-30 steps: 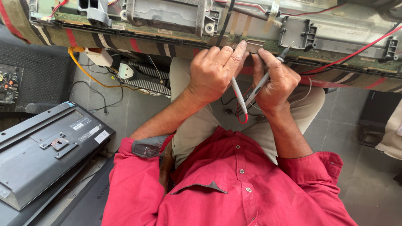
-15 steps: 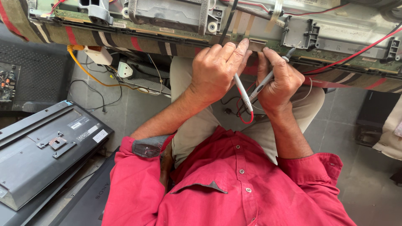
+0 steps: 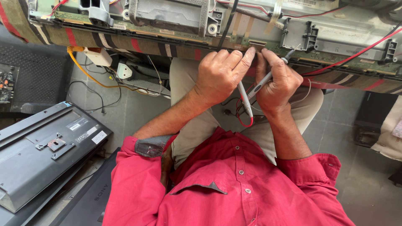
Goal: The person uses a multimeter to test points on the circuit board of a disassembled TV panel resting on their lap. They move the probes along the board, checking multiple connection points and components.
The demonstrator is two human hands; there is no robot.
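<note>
An opened flat-screen panel lies on a striped cloth; a narrow green circuit strip (image 3: pixel 176 31) runs along its near edge. My left hand (image 3: pixel 220 75) presses its fingertips on a small flat connector (image 3: pixel 256 42) on that strip, and a grey test probe (image 3: pixel 245 100) sticks out from under its palm. Next to it, my right hand (image 3: pixel 276 83) touches the same connector with its forefinger and grips a second grey probe (image 3: pixel 268 77) that points up toward the board. A red lead (image 3: pixel 245 122) loops below both probes.
Red wires (image 3: pixel 356 54) cross the panel's metal back. A grey television back cover (image 3: pixel 46 155) lies on the floor at left, beside a yellow cable (image 3: pixel 83 71) and a white plug block (image 3: pixel 98 56). A circuit board (image 3: pixel 7 83) sits at far left, and a dark box (image 3: pixel 368 121) at right.
Both hands stay on the connector. The probes have tilted slightly between the hands, and the view has shifted a little.
</note>
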